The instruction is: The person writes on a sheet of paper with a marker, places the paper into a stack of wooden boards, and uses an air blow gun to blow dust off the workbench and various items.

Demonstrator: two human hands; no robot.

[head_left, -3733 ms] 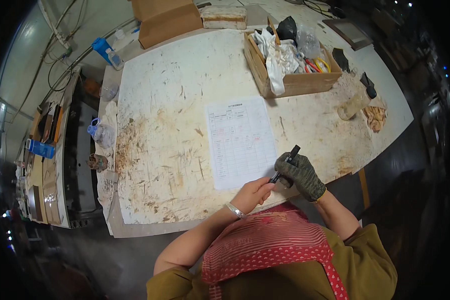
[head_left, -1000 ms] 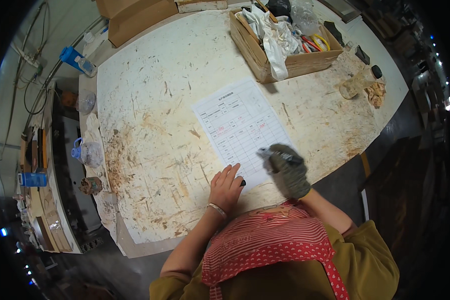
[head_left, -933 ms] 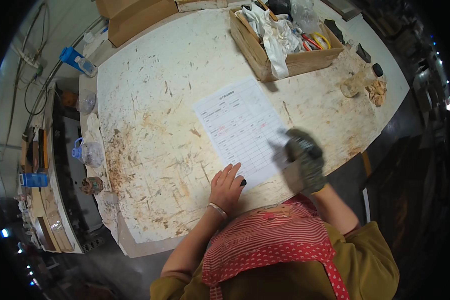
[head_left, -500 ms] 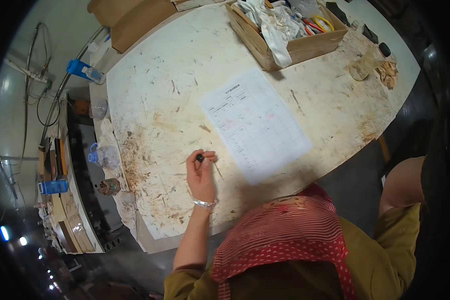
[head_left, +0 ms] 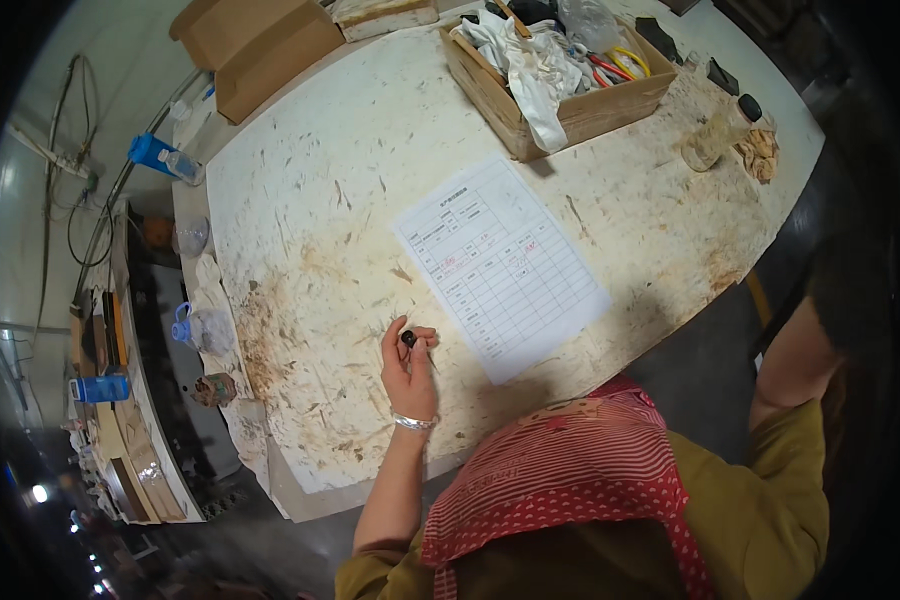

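Head view: left hand (head_left: 410,378) pinches a black cap (head_left: 408,339) over the bench (head_left: 305,225), beside the printed form (head_left: 510,280); cap probably light, stiff, best held round its sides; right hand (head_left: 842,300) blurred, grip indeterminable.

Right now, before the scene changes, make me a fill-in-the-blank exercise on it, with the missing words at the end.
1. The left hand holds a small cap whose colour is ______.
2. The sheet of paper lies on the left hand's ______ side in the picture.
3. The cloth hanging over the rim of the box is ______.

Missing words: black; right; white
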